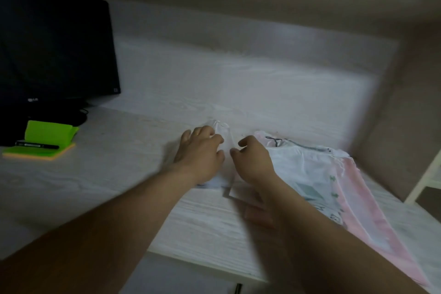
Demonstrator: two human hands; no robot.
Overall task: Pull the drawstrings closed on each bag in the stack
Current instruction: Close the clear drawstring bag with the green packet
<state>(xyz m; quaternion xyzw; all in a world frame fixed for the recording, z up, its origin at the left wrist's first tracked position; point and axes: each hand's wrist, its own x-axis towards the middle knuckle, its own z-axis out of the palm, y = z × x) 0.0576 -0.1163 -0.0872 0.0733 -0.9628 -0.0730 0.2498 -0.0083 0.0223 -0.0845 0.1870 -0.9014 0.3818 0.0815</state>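
Two bare forearms reach in: left hand (pixel 200 150) curls its fingers on the bunched neck of one small white bag (pixel 220 127) mid-desk; right hand (pixel 253 161) is curled just beside it, grasp lost in blur. To the right is one stack (pixel 310 169), a white printed bag atop pink ones, count unclear. Pale woodgrain desk (pixel 133 157), beige walls, one black monitor (pixel 55 50), one green notepad (pixel 47 133), one pen (pixel 37 145).

One white bag (pixel 227 138) lies flat on its own, neck gathered tight, white drawstring (pixel 220 124) at the far end. Just right of it sits the stack (pixel 334 174): white printed bag (pixel 307 169) on top, mouth spread wide, pink bags (pixel 372 200) beneath, dark drawstring (pixel 274 140) loose at the far edge.
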